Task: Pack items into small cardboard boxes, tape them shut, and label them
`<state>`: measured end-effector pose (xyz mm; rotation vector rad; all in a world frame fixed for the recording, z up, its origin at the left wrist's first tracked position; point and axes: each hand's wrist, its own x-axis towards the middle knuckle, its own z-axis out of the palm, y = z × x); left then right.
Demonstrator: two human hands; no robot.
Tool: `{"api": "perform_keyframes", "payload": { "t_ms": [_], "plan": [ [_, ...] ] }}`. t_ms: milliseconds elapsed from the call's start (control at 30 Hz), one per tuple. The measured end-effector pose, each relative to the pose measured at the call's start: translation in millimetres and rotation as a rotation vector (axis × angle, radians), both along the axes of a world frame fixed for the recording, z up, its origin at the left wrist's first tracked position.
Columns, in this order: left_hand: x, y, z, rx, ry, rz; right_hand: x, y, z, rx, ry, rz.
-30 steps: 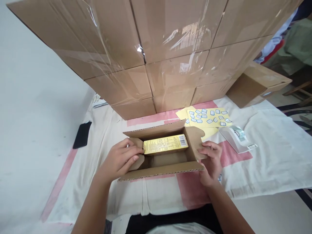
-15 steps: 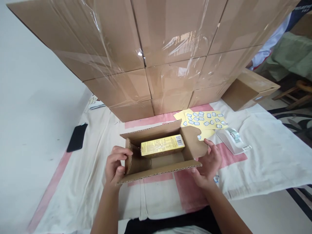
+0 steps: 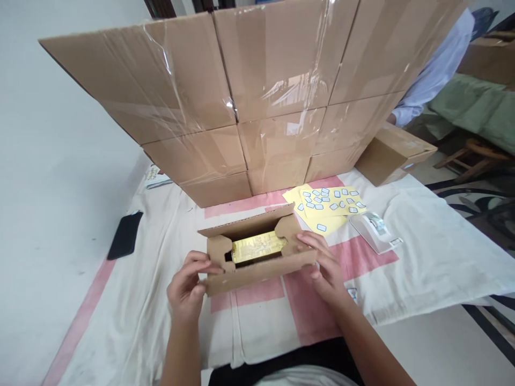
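Wearer's hands (image 3: 187,289): two. Open carton (image 3: 261,276): one. Yellow box (image 3: 257,246): one. Tape dispenser (image 3: 373,231): one.

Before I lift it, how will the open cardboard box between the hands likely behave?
The open cardboard box should feel fairly stiff, since it looks straight-sided and uncrushed. Its notched end flaps, leaning inward, will probably hinge under light pressure. The yellow carton inside may slide, as dark space shows beside it.

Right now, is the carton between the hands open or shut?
The carton is open: end flaps fold inward, but neither long flap covers the top, and the yellow box shows inside.
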<state>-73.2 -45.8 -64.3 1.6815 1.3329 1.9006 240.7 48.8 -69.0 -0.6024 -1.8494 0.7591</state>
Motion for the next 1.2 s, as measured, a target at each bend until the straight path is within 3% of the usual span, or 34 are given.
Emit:
{"api": "perform_keyframes", "payload": {
  "t_ms": [200,333,500,600,700,833,933,1000,1067,1133,1200],
  "plan": [
    [7.8,3.2,6.2,-0.119,-0.170,0.084,-13.7,-9.5,0.5,-0.135,0.085,-0.154],
    [11.5,6.1,5.2,-0.263,-0.250,0.018,-7.5,0.9,16.9,-0.292,0.020,-0.113],
    [3.0,8.4,-0.2,-0.193,-0.165,-0.032,-15.2,18.8,51.5,-0.183,-0.068,0.039],
    [-4.6,9.3,4.7,-0.290,-0.049,-0.030,-28.3,20.8,54.3,-0.131,-0.013,0.044],
    [-8.5,10.0,23.1,-0.388,0.135,-0.007,-37.1,18.9,47.4,-0.154,0.010,-0.030],
    [-0.2,22.4,62.2,-0.513,0.596,0.016,-44.9,11.2,41.8,-0.153,0.025,-0.076],
    [18.6,42.8,83.4,-0.610,0.875,0.194,-41.7,4.3,43.7,-0.219,0.075,-0.050],
    [30.8,55.4,87.2,-0.636,0.929,0.293,-22.3,4.0,44.9,-0.270,0.130,0.007],
    [37.2,62.0,84.1,-0.626,0.894,0.290,17.0,9.7,44.0,-0.276,0.180,-0.056],
    [36.7,62.1,77.8,-0.631,0.832,0.270,71.9,21.2,41.8,-0.259,0.191,-0.407],
    [31.9,58.8,71.5,-0.641,0.746,0.235,129.7,36.1,40.0,-0.392,0.065,-0.705]
  ]
}}
